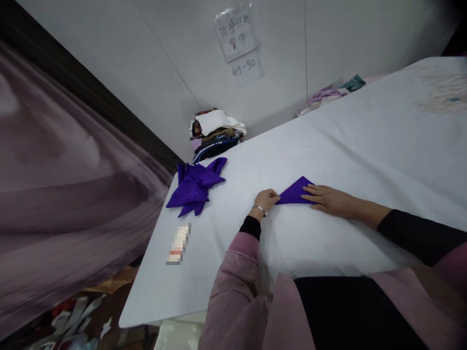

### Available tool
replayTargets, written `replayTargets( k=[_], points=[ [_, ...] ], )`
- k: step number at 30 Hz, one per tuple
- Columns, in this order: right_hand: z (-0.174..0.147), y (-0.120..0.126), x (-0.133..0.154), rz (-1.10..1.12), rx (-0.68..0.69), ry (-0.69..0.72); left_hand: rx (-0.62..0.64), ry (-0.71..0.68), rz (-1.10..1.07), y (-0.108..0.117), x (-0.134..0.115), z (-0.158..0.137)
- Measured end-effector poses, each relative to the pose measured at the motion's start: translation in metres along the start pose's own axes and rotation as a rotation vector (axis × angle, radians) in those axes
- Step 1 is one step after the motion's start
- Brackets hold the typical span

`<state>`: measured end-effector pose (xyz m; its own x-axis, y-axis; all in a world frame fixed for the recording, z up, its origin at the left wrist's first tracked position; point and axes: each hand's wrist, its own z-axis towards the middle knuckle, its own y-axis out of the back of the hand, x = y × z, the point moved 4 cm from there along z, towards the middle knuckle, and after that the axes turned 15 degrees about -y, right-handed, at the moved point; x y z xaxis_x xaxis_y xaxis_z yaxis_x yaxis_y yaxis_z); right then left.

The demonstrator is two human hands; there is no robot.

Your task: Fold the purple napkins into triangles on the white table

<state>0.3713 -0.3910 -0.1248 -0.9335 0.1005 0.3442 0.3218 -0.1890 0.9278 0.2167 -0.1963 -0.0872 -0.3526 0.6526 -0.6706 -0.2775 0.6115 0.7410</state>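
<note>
A purple cloth napkin (295,191), folded into a triangle, lies flat on the white-covered table (233,228). My left hand (268,198) pinches its left corner between thumb and fingers; a bracelet circles that wrist. Spread across the right part of the napkin are the outstretched fingers of my right hand (326,199), pressing it down and hiding its right corner. To the left, near the table's edge, sits a loose heap of folded purple napkins (195,187) with pointed ends.
A blurred-out oblong item (178,244) lies at the table's left side. Behind the table, stacked folded clothes (217,131) stand against the wall, with more cloth (324,96) farther right. Handwritten paper signs (238,34) hang above. A mauve curtain (80,194) drapes at the left.
</note>
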Motion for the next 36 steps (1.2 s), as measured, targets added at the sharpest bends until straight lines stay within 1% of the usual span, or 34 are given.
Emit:
replayTargets(
  k=[6, 10, 14, 17, 19, 20, 22, 24, 25, 27, 29, 32, 36],
  points=[
    [-0.001, 0.0, -0.001, -0.014, 0.001, 0.006, -0.023, 0.019, 0.044, -0.002, -0.001, -0.004],
    [-0.001, 0.002, -0.001, 0.0, -0.001, 0.026, 0.013, 0.024, 0.061, -0.001, -0.002, -0.004],
    [0.0, 0.001, -0.002, 0.0, -0.001, 0.032, 0.039, 0.025, 0.06, 0.008, 0.0, -0.002],
    [0.0, -0.001, -0.002, -0.005, 0.004, 0.044, 0.017, 0.024, 0.072, 0.019, -0.005, 0.006],
    [0.0, -0.002, -0.003, -0.011, 0.004, 0.049, -0.038, -0.028, 0.096, 0.023, -0.016, 0.016],
    [0.0, -0.002, -0.003, -0.016, 0.003, 0.049, -0.072, -0.097, 0.123, 0.021, -0.026, 0.023],
    [0.0, -0.003, -0.004, -0.022, -0.005, 0.046, -0.112, -0.301, 0.214, 0.012, -0.047, 0.035],
    [0.0, -0.003, -0.004, -0.016, -0.02, 0.05, -0.069, -0.476, 0.327, -0.008, -0.064, 0.043],
    [0.0, -0.003, -0.004, -0.009, -0.027, 0.054, -0.022, -0.512, 0.374, -0.019, -0.067, 0.046],
    [0.0, -0.003, -0.003, 0.006, -0.038, 0.062, 0.071, -0.504, 0.447, -0.039, -0.066, 0.047],
    [0.0, -0.004, -0.004, 0.011, -0.037, 0.056, 0.124, -0.454, 0.494, -0.051, -0.059, 0.046],
    [0.0, -0.005, -0.004, 0.016, -0.018, 0.029, 0.127, -0.397, 0.531, -0.058, -0.048, 0.041],
    [-0.001, -0.006, -0.004, 0.041, 0.02, 0.003, 0.133, -0.373, 0.543, -0.058, -0.044, 0.04]
  ],
)
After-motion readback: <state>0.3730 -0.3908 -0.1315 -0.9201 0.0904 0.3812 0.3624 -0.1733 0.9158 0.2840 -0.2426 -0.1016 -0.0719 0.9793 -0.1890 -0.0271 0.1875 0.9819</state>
